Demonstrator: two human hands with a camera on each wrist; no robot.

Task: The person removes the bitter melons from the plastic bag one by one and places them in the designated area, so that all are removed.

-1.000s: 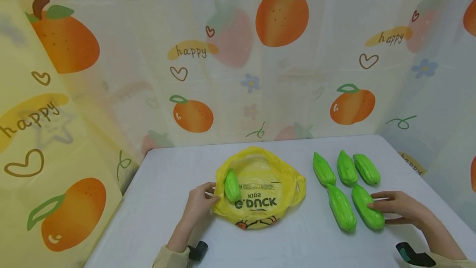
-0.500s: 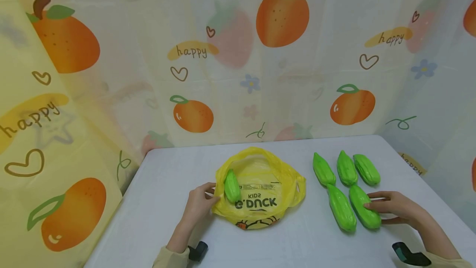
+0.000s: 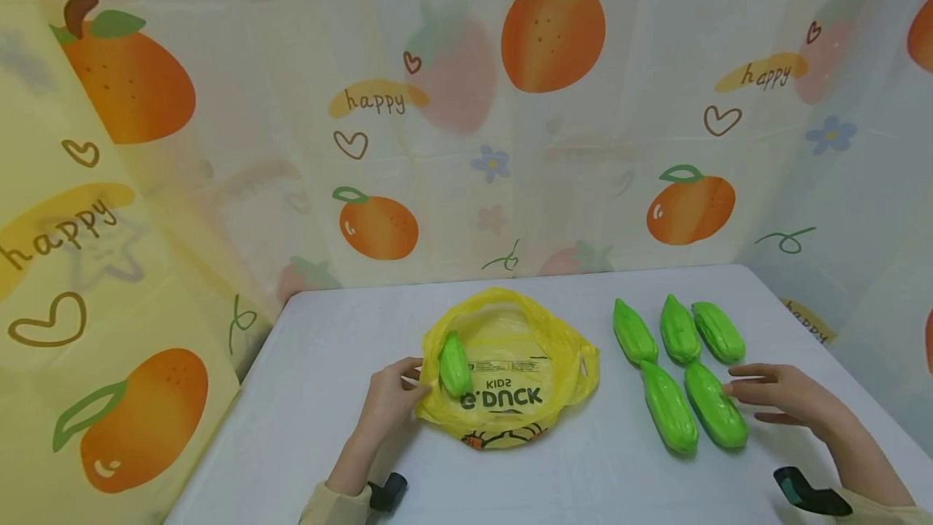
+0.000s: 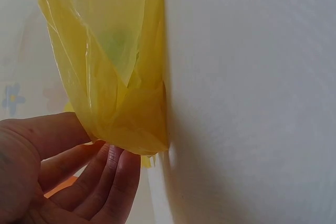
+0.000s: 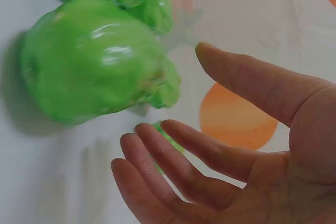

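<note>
My left hand [image 3: 392, 395] pinches the left edge of a yellow plastic bag [image 3: 576, 339] between thumb and fingers; the left wrist view shows the thin film of the bag [image 4: 115, 103] at the fingertips. In the bag's wide mouth lies a plump green toy vegetable [image 3: 455, 364] with a pointed tip. At the right, my right hand [image 3: 787, 397] hovers beside the nearest right green vegetable [image 3: 716, 407], fingers spread and holding nothing. In the right wrist view, a gap shows between the hand [image 5: 226, 150] and the rounded end of that vegetable [image 5: 94, 61].
Several more green vegetables lie close together in two rows: one at front left [image 3: 669, 410], others behind [image 3: 636, 332], [image 3: 680, 330] and a ridged one [image 3: 719, 332]. The white table [image 3: 539, 486] meets a fruit-printed curtain [image 3: 452, 209] at the back and sides.
The front right vegetable shifted slightly left under my right hand, up against its neighbours. The right hand has since let go and drawn back to the right. My left hand stays on the bag.
</note>
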